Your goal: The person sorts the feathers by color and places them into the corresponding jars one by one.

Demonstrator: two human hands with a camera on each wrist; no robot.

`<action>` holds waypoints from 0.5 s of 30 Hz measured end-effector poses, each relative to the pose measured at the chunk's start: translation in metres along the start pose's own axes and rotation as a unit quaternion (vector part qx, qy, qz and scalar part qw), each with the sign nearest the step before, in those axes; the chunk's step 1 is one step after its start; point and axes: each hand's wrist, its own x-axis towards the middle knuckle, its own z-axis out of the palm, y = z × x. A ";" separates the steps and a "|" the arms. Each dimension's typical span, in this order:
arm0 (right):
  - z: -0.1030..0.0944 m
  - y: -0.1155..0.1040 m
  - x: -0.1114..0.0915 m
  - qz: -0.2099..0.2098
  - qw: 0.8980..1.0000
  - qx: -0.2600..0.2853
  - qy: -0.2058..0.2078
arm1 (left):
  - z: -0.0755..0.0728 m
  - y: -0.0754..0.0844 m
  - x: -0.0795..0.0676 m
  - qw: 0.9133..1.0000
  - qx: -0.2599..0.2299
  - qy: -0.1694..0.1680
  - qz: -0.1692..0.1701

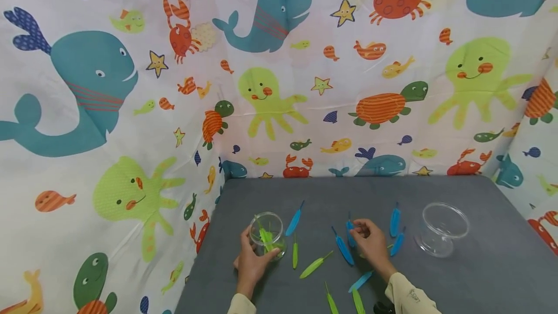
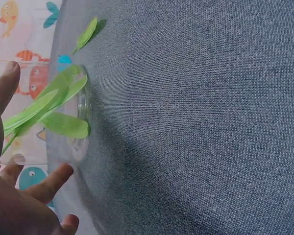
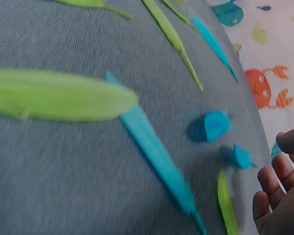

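Note:
My left hand (image 1: 255, 263) holds a clear glass cup (image 1: 279, 222), thumb on one side and fingers on the other. Several green feathers (image 2: 63, 125) lean inside the cup. On the grey table, my right hand (image 1: 372, 243) reaches to a blue feather (image 1: 350, 227), its fingertips close over it in the head view. The right wrist view has these fingers (image 3: 269, 181) loosely bent, with nothing seen between them. Another blue feather (image 1: 344, 250) lies just left of that hand. A green feather (image 3: 226, 203) is partly hidden beneath it in the head view.
A clear footed glass bowl (image 1: 440, 231) stands to the right. Blue feathers (image 1: 395, 221) lie between it and my right hand. Green feathers (image 1: 314, 268) are scattered between my hands and nearer me. A sea-animal cloth (image 1: 279, 154) borders the table's back and sides.

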 end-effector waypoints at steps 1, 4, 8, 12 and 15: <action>-0.003 0.003 -0.001 -0.003 1.000 0.000 0.001 | 0.000 0.000 0.000 1.000 -0.001 0.001 0.002; -0.012 0.009 -0.002 -0.008 1.000 0.002 0.010 | 0.000 0.000 0.000 1.000 -0.002 0.002 0.007; -0.022 0.015 -0.004 -0.007 1.000 -0.008 0.025 | 0.001 0.000 0.000 1.000 -0.004 0.002 0.011; -0.030 0.019 -0.008 -0.010 0.997 -0.055 0.046 | 0.002 0.001 -0.001 1.000 0.003 0.006 0.010; -0.036 0.022 -0.012 -0.015 0.994 -0.091 0.066 | 0.001 0.001 -0.001 1.000 0.012 0.008 0.011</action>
